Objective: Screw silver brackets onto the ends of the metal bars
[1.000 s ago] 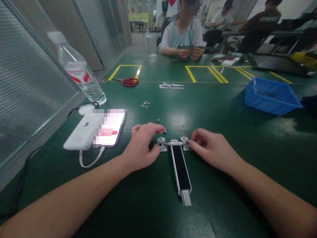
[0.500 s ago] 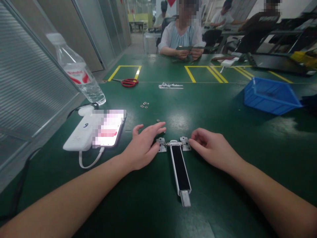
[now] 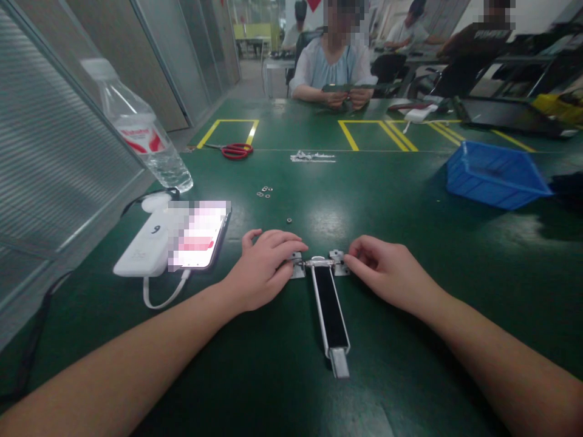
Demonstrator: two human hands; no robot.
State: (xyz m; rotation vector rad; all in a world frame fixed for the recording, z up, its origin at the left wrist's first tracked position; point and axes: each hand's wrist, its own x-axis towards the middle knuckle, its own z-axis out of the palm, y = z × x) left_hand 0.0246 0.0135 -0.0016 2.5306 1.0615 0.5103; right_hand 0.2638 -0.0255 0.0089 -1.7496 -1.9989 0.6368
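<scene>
A metal barrel bolt [image 3: 330, 306] lies on the green mat [image 3: 392, 364], its long slotted plate with a black strip running towards me. My left hand [image 3: 263, 262] lies cupped over the left bracket [image 3: 297, 270], hiding part of it. The fingertips of my right hand [image 3: 387, 271] meet the right bracket [image 3: 337, 262] at its outer edge. A small metal nut [image 3: 289, 220] sits just beyond my left hand, apart from it. Farther off lies a little group of nuts and washers [image 3: 263, 192].
A phone [image 3: 199, 235] rests on a white power bank [image 3: 143, 246] at my left, beneath a water bottle [image 3: 141, 127]. Red-handled scissors [image 3: 235, 151], a blue crate [image 3: 496, 176] and a seated co-worker's hands [image 3: 348, 96] lie beyond.
My left hand has dropped from spread fingers above the bolt onto its left bracket. My right hand has barely moved, and the bolt stays in place.
</scene>
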